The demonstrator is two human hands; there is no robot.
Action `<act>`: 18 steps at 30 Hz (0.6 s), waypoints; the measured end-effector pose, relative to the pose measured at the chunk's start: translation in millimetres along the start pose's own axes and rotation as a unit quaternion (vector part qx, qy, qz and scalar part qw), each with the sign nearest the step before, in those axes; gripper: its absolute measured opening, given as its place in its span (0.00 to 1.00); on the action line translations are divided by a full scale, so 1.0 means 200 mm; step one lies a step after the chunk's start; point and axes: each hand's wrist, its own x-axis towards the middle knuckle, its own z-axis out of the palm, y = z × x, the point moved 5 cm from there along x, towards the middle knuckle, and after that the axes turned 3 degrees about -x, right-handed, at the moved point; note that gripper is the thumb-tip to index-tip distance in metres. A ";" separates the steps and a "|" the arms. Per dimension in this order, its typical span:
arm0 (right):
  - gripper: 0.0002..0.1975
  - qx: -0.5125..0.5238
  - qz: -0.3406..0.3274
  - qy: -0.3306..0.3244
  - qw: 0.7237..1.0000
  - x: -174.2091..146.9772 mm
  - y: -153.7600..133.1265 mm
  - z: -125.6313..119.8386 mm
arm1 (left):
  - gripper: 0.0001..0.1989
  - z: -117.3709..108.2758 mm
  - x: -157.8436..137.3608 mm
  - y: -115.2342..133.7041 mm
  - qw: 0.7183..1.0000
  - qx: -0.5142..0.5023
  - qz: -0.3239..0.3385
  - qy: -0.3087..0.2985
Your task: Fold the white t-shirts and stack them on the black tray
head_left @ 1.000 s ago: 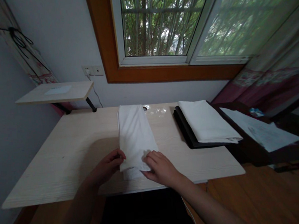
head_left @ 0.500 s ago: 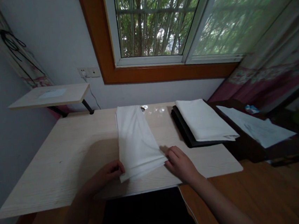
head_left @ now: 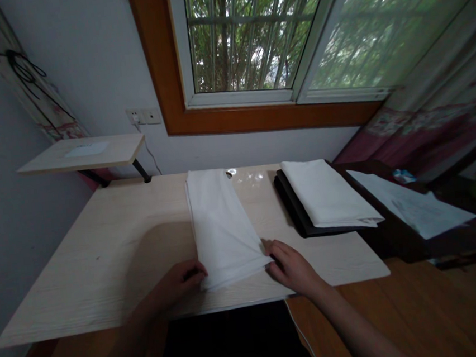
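A folded white cloth [head_left: 222,225] lies lengthwise on the pale wooden desk [head_left: 148,204], narrower at the far end and wider near me. My left hand [head_left: 184,277] pinches its near left corner, fingers curled. At the near right corner, my right hand [head_left: 288,264] grips the edge between thumb and fingers. Faint creases run across the cloth toward the right hand. To the right, a second folded white cloth [head_left: 327,192] rests on top of a folded black cloth [head_left: 289,207].
A small raised shelf [head_left: 113,157] with a paper on it stands at the back left. Right of the desk, a dark surface holds a white sheet [head_left: 412,201]. A window [head_left: 251,48] is behind the desk. A white cable [head_left: 306,334] hangs below the front edge.
Both hands have shifted slightly right and toward me with the near corners of the cloth. Its near part looks flatter, with fewer wrinkles. The stack on the right is unchanged.
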 end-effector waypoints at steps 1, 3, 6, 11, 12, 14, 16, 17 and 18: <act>0.12 0.000 0.003 0.001 1.000 0.00 0.00 0.00 | 0.15 0.00 0.00 0.01 1.000 0.011 0.005 -0.003; 0.11 -0.002 0.008 0.003 1.000 -0.01 0.01 0.01 | 0.14 0.01 -0.01 0.03 0.999 0.032 0.022 -0.017; 0.11 -0.004 0.011 0.010 1.000 -0.01 0.02 0.01 | 0.12 0.04 -0.02 0.07 0.996 0.068 0.055 -0.033; 0.13 -0.019 -0.013 0.012 1.000 -0.02 0.01 0.02 | 0.16 0.07 -0.03 0.07 0.990 0.112 0.082 -0.005; 0.13 -0.021 -0.017 0.013 1.000 -0.03 0.01 0.02 | 0.18 0.08 -0.04 0.06 0.990 0.113 0.085 0.000; 0.15 -0.023 -0.022 0.010 0.999 -0.03 0.02 0.02 | 0.22 0.09 -0.04 0.05 0.988 0.119 0.103 0.001; 0.16 -0.027 -0.031 -0.002 0.999 -0.04 0.02 0.03 | 0.23 0.10 -0.05 0.04 0.984 0.126 0.123 0.002; 0.16 -0.031 -0.037 -0.010 0.999 -0.04 0.02 0.03 | 0.23 0.10 -0.06 0.03 0.983 0.131 0.129 0.006; 0.16 -0.035 -0.043 -0.019 0.998 -0.04 0.02 0.03 | 0.22 0.10 -0.06 0.02 0.981 0.137 0.133 0.012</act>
